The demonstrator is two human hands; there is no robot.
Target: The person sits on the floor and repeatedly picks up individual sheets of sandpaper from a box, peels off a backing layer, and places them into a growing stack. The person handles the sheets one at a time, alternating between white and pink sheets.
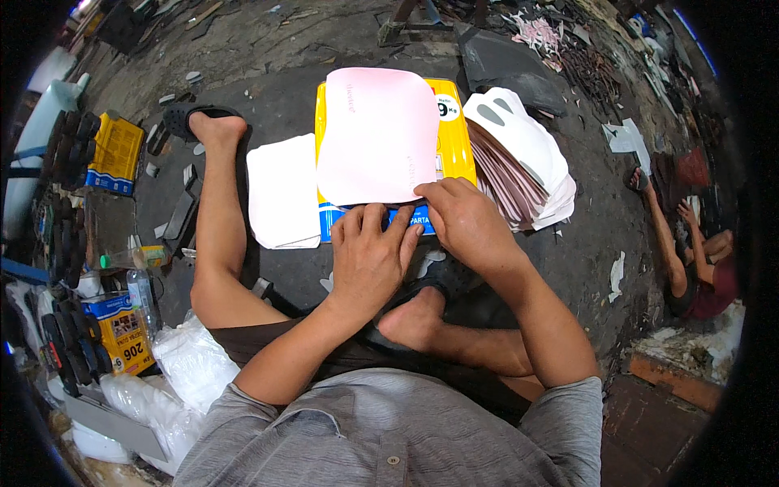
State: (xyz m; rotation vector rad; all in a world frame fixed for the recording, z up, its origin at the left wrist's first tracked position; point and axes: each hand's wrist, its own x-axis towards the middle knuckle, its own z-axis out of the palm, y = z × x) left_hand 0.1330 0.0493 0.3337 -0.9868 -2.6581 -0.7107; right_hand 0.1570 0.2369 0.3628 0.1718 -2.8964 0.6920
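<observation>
A pink foam-like sheet (377, 134) with wavy sides lies on a yellow and blue tin (456, 150) in front of me. My left hand (369, 252) has its fingers bent over the sheet's near edge; the thumb sits close to the right hand. At the near right corner, my right hand (471, 219) pinches the sheet between thumb and fingers. Left of the tin rests a stack of white sheets (280, 195) with rounded corners. To its right, a fanned stack of white and pink sheets (527, 158) shows grey oval marks on top.
A dark slab (507, 69) and heaped scraps (540, 36) lie at the far right. Another person's leg (669, 243) shows at the right edge. Along the left stand yellow tins (114, 154), bottles and plastic bags (195, 361). My bare legs frame the work area.
</observation>
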